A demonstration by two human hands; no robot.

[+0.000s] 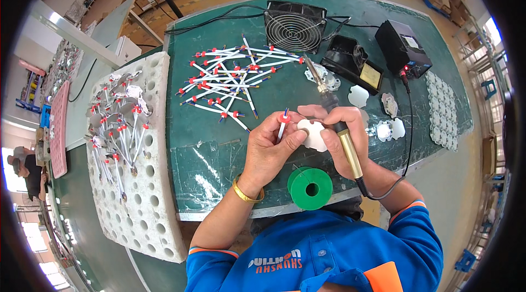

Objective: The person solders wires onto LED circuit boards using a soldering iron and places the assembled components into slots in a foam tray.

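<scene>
My left hand (267, 149) is closed on a short white cable (283, 122) with a red ring, its wire ends pointing up. Between both hands is a small white notched plate (312, 135), pinched by the thumbs and fingers. In my right hand (350, 133) lies a soldering iron (350, 152), its tip pointing up and away from the plate. Just below the hands is a green solder spool (310, 188). Beyond my left hand lies a loose pile of similar white cables (230, 81) with red rings.
A black fan (296, 26) stands at the back, beside a soldering iron stand (350, 64) and a black power box (402, 48). Right are loose plates (359, 96) and a joined plate panel (441, 111). Left, a white foam block (156, 182) holds cables with plates. The iron's cord (408, 144) loops right.
</scene>
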